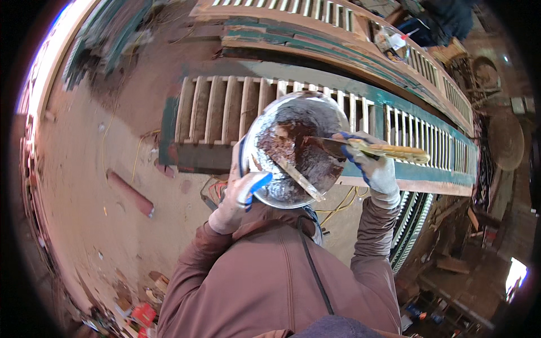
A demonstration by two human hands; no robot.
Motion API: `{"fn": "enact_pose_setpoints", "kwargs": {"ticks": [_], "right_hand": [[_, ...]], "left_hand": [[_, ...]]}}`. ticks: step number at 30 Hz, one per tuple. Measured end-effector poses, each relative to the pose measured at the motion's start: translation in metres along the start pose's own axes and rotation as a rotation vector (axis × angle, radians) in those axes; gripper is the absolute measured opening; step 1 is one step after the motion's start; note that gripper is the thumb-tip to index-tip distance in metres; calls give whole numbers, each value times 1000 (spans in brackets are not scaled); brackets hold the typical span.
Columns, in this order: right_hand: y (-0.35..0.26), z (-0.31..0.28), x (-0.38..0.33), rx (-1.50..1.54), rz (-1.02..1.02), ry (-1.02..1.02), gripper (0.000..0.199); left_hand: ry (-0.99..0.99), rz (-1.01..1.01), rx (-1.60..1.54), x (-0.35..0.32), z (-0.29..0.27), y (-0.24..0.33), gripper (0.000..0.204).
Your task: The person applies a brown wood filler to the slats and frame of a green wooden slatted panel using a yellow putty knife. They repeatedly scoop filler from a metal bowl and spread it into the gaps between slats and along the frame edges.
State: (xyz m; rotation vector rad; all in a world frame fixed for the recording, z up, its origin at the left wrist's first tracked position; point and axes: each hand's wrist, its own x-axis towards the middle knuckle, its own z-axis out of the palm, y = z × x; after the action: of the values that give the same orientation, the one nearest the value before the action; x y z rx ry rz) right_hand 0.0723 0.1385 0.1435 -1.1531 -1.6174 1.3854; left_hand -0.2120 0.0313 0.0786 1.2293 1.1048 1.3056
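My left hand [236,191], in a white glove with blue fingertips, grips the near left side of a round metal bowl [262,186]. Its thumb lies over the rim. Dark reddish-brown paste [290,138] coats part of the bowl's inside. A flat, pale, smeared stick [298,179] leans inside, its near end at the rim. My right hand [372,163], gloved alike, is closed around a putty knife [394,152] with a yellowish handle. The knife's thin blade reaches over the right rim into the paste; its tip is hard to make out.
Beneath the bowl lies a long louvered shutter [169,127] with a green frame and pale slats. More shutters [282,11] and stacked boards [270,39] are beyond. A reddish-brown roll [129,193] and yellow cord [137,158] lie on the floor. Another person [445,22] is at far right.
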Motion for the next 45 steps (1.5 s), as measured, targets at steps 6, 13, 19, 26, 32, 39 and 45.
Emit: {"fn": "enact_pose_setpoints", "kwargs": {"ticks": [6, 13, 19, 26, 32, 39, 45], "right_hand": [[2, 3, -13, 366, 121, 475, 32], [40, -11, -19, -215, -77, 1028, 26], [91, -34, 16, -1088, -86, 872, 30], [124, -42, 36, -1280, 130, 770, 52], [128, -36, 51, -1423, 240, 667, 49], [115, -52, 38, -1234, 97, 779, 39], [104, -29, 58, -1279, 133, 860, 49]], "left_hand": [[-94, 84, 149, -5, -66, -49, 43], [240, -137, -317, 5, -134, -60, 33], [308, 36, 167, 13, -202, -72, 25], [316, -81, 184, 26, -214, -73, 37], [236, 49, 357, 11, -241, -87, 30], [260, 64, 330, 18, -234, -78, 25], [233, 120, 503, 25, -225, -64, 27]]}}
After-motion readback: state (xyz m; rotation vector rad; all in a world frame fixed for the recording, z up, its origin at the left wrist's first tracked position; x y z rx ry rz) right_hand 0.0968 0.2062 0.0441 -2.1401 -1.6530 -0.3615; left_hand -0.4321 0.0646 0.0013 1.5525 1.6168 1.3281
